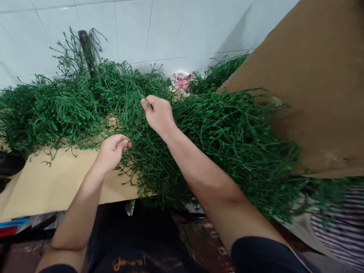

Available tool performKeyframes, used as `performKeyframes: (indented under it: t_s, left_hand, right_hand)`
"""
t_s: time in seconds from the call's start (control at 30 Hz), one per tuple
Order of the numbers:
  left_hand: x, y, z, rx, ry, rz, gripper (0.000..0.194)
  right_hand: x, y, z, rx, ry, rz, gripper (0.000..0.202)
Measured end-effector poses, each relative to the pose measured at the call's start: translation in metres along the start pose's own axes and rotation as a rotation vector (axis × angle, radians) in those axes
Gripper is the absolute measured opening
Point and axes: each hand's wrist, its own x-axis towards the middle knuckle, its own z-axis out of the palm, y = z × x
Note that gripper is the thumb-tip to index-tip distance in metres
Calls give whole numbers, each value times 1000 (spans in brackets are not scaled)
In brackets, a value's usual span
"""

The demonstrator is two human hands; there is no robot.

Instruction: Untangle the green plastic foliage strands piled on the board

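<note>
My right hand (159,113) is closed in a pinch over the middle of the heap. A blurred green artificial plant sprig (134,108) hangs from its fingertips, on the left side. Lower and to the left, my left hand (113,149) has thumb and fingers pressed together above the cardboard edge. What it pinches, if anything, is too small to make out. Thin green stems with small forked tips form a large pile (227,129) under and beside my right forearm. Another pile (65,102) of the same stems spreads along the left and back.
Tan cardboard (65,178) covers the work surface at the front left. A big brown cardboard sheet (321,91) leans in on the right. A dark upright bar (86,51) and a pink-and-white crumpled item (182,81) stand near the tiled wall (176,30). A black object (10,163) lies far left.
</note>
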Motion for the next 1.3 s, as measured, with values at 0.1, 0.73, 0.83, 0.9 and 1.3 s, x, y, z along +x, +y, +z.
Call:
performKeyframes:
  t_s: [0.1, 0.73, 0.83, 0.9, 1.3]
  left_hand:
    - [-15, 6, 5, 85, -54, 157, 24]
    - [35, 27, 18, -354, 38, -140, 24]
    - [37, 27, 26, -308, 59, -154, 30]
    - [36, 25, 29, -201, 99, -131, 31]
    - [30, 18, 35, -35, 213, -104, 33]
  right_hand:
    - [25, 28, -7, 24, 127, 21, 48]
    - [-8, -36, -8, 117, -267, -36, 41]
    - [-8, -39, -7, 91, -240, -1, 43]
    - [-5, -38, -5, 83, -205, 23, 45]
    - [25, -20, 28, 100, -142, 187, 42]
